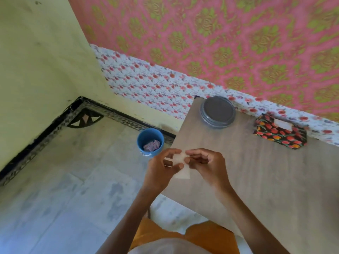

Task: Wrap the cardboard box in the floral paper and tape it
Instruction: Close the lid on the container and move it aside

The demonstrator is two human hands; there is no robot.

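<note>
Floor (73, 198), blue bucket (141, 142) of purple scraps (151, 145)

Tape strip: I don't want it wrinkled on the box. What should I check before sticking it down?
1. Tape strip pinched by left hand and right hand: ok.
2. Strip flat, not stuck to itself: cannot tell.
3. Wrapped box under the hands: not ok, it lies at the table's far edge.
4. One tape piece on the box's top: ok.
5. Round tin apart from box: ok.
</note>
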